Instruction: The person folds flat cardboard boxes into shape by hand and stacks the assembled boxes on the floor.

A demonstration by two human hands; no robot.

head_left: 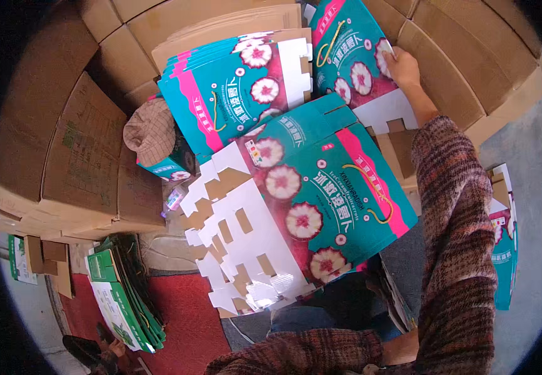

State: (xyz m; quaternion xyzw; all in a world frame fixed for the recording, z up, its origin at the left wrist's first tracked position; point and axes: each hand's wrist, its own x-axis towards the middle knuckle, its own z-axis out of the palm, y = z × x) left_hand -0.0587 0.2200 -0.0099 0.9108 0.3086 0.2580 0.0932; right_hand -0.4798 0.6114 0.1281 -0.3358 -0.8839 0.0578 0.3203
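Note:
My right hand (403, 67) reaches far to the upper right, its fingers closed on the edge of a teal flattened gift carton (346, 59) with a yellow cord handle. A larger unfolded carton (302, 206), teal with pink band and white slotted flaps, lies tilted across the middle. Low in the view, my left forearm (302, 350) crosses toward the right; only the wrist side of my left hand (401, 348) shows, the fingers hidden behind my right sleeve. Behind the middle carton leans a stack of similar flat cartons (227, 94).
Brown cardboard boxes (83, 144) wall in the left, back and right. A checked cap (151, 130) tops a small teal box (170, 167). Green-and-white flat cartons (118, 300) stand on a red mat (190, 306). Another person's hand (118, 349) appears low left. More teal cartons (503, 250) stand right.

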